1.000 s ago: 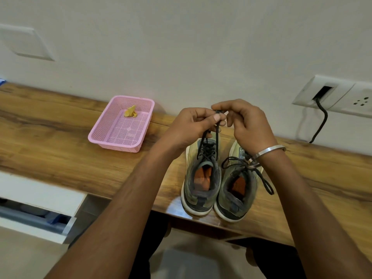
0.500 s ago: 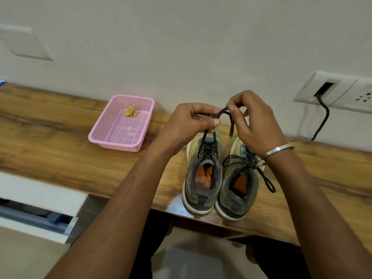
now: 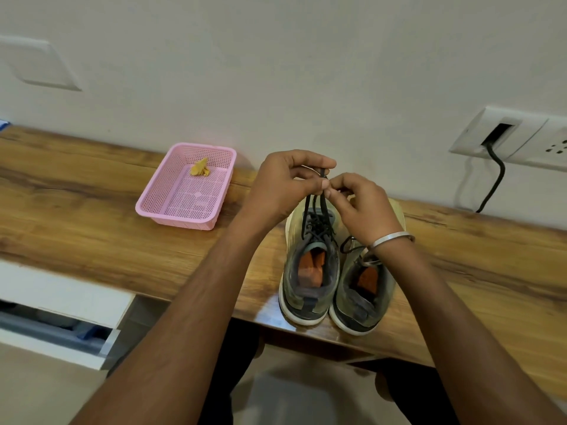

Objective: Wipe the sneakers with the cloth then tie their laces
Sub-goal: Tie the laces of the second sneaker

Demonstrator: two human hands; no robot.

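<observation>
Both hands meet above the left shoe's toe. The left hand [image 3: 277, 187] pinches a raised strand of the black shoelace [image 3: 316, 207] between thumb and curled fingers, and the right hand [image 3: 357, 207] pinches the same lace just beside it, fingertips almost touching; each grip is closed on lace. The strands run taut down to the eyelets of the left grey-green sneaker with the orange insole [image 3: 310, 271], which stands heel-near on the wooden tabletop [image 3: 92, 228], touching the matching right sneaker [image 3: 365, 289].

The likely failure is a slipped pinch: the thin lace could slide out as the loop is formed, letting the half-made knot fall slack. Pulling upward too hard might also lift or tip the light shoe, which sits close to the tabletop's near edge. The right sneaker's lace [image 3: 349, 243] seems to lie in a loose loop under the right wrist; whether it is properly knotted cannot be told, and the wrist could snag it.

Far left, the small yellow cloth [image 3: 200, 170] lies in the pink perforated plastic basket [image 3: 159, 207], well apart.
</observation>
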